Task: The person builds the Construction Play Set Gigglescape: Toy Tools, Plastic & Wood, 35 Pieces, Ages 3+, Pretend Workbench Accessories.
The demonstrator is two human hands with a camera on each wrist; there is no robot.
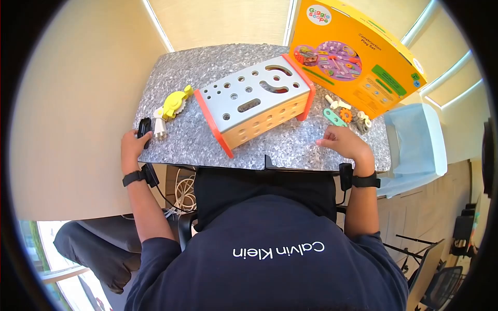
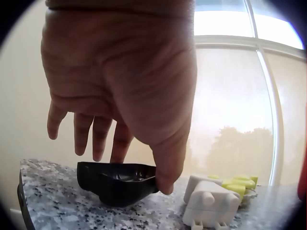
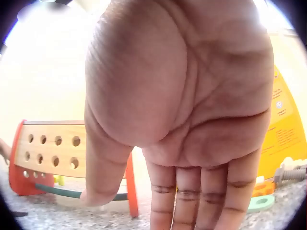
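At the table's left edge my left hand (image 1: 133, 146) holds a black, hollow piece (image 1: 144, 127) between thumb and fingers. In the left wrist view the thumb of my left hand (image 2: 120, 72) lies against the right end of the black piece (image 2: 117, 184), and the index finger reaches behind its rim. My right hand (image 1: 346, 143) is over the table's front right, near a green strip (image 1: 334, 117), and holds nothing. Its fingers hang nearly straight in the right wrist view, where the palm of the right hand (image 3: 182, 96) faces the camera.
A grey-topped wooden box with red ends (image 1: 254, 93) stands mid-table. Left of it lie a yellow tool (image 1: 175, 102) and a white piece (image 1: 160, 126). An orange gear (image 1: 345, 115) and bolts lie right, before a yellow carton (image 1: 358, 57). A light-blue bin (image 1: 417, 145) stands beyond the right edge.
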